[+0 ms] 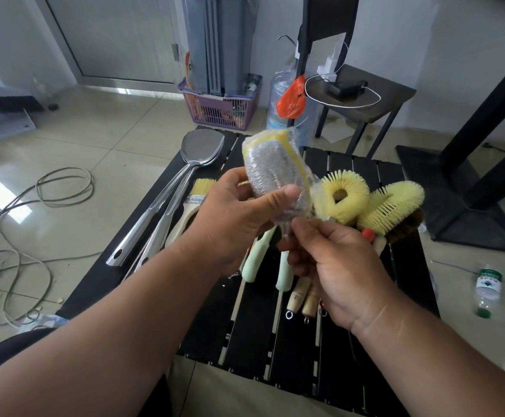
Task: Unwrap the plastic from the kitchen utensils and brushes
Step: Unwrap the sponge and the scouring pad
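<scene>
A scrubber brush (270, 164) with a yellow sponge and silver mesh head is wrapped in clear plastic and held up above the black slatted table (254, 332). My left hand (233, 218) grips its head, thumb pressed on the plastic. My right hand (338, 263) pinches the plastic at the brush's neck and holds the pale green handle (284, 275). A second pale green handle (254, 260) lies beneath. Two steel spatulas (185, 176), a paintbrush (198, 192) and yellow bristle brushes (365, 203) lie on the table.
Wooden brush handles (300, 296) with metal eyelets lie under my right hand. Cables (34, 212) trail over the tiled floor at left. A plastic bottle (487, 288) lies on the floor at right. A purple basket (219, 108), a water jug (284, 97) and a small black side table (365, 94) stand beyond.
</scene>
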